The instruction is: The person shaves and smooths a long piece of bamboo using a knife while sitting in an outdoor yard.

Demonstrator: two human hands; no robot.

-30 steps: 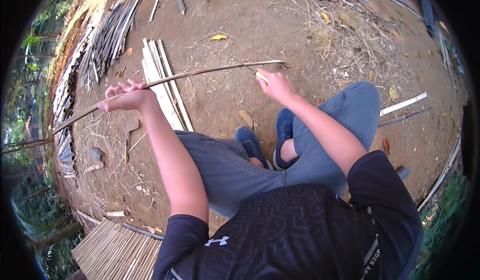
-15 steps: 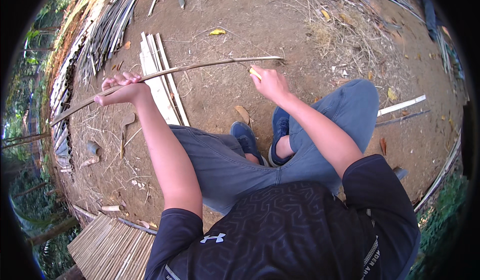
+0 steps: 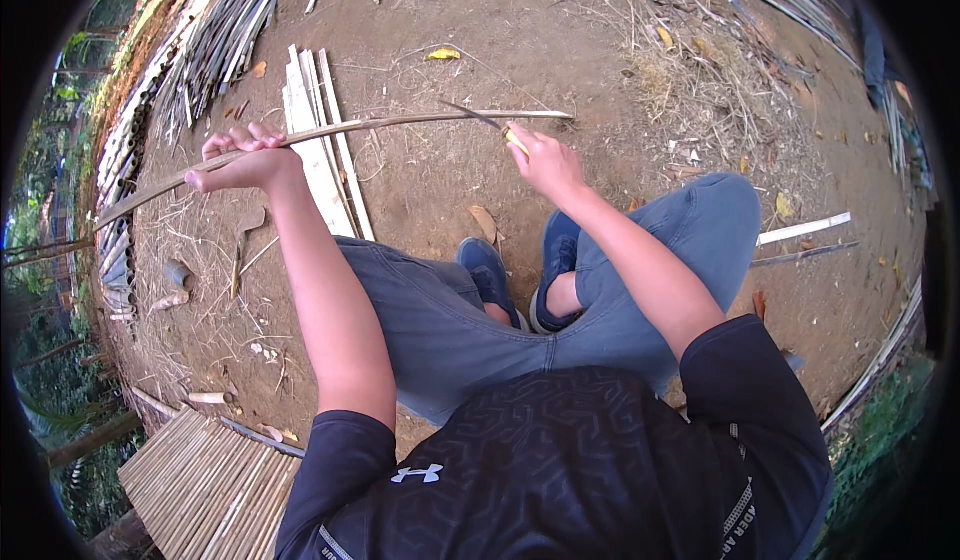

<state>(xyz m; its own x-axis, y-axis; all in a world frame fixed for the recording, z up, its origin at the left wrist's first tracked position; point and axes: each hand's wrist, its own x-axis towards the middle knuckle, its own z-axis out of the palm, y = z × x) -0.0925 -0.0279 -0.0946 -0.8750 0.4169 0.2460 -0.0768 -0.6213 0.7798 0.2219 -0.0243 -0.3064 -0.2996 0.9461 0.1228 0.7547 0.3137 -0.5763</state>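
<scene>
A long, thin bamboo strip (image 3: 400, 121) stretches across in front of me, bowed slightly, its far left end toward the ground's edge. My left hand (image 3: 243, 163) grips it left of the middle, fingers on the far side and thumb on the near side. In my right hand (image 3: 552, 167) is a knife (image 3: 480, 116) with a yellow handle, held in closed fingers. Its thin dark blade points left and away from me, crossing the strip near the right end; whether it touches the strip I cannot tell.
Pale split bamboo strips (image 3: 312, 165) lie on the dirt beneath the held strip. A dark bundle of strips (image 3: 228, 35) lies far left, a dry straw heap (image 3: 690, 80) far right. A long-handled tool (image 3: 248, 222) and a slatted bamboo surface (image 3: 215, 480) are at my left.
The knife blade has swung so that it now points up and left across the strip. My left hand keeps its grip, and the view has shifted slightly.
</scene>
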